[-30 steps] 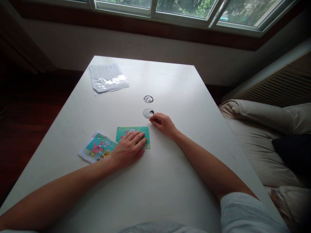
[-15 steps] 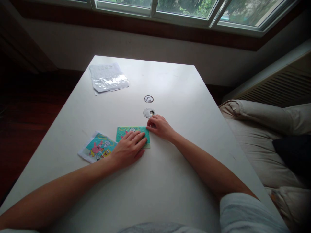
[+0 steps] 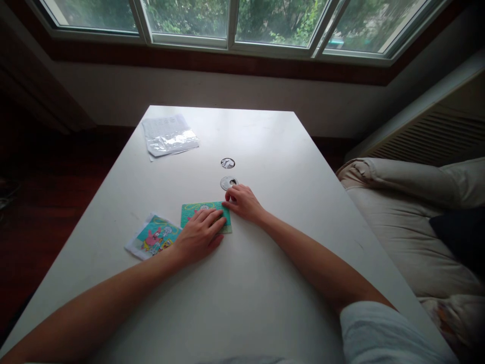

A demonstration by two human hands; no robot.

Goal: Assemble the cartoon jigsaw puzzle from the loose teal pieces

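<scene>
A small green jigsaw puzzle with a cartoon picture lies flat on the white table. My left hand rests over its middle and lower part, fingers stretched out, hiding much of the picture. At the puzzle's far right corner is my right hand, fingers curled and thumb tip touching the edge; whether a loose piece is between them is hidden. Left of the puzzle, partly under my left wrist, lies a white-bordered sheet printed with a similar cartoon.
A clear plastic sleeve with papers lies at the table's far left. Two round inserts, a far one and a nearer one, sit in the tabletop beyond my right hand. A beige sofa stands to the right.
The view has tipped upward, showing more window. My right thumb has shifted slightly left onto the puzzle's corner. My left hand stays flat on the puzzle.
</scene>
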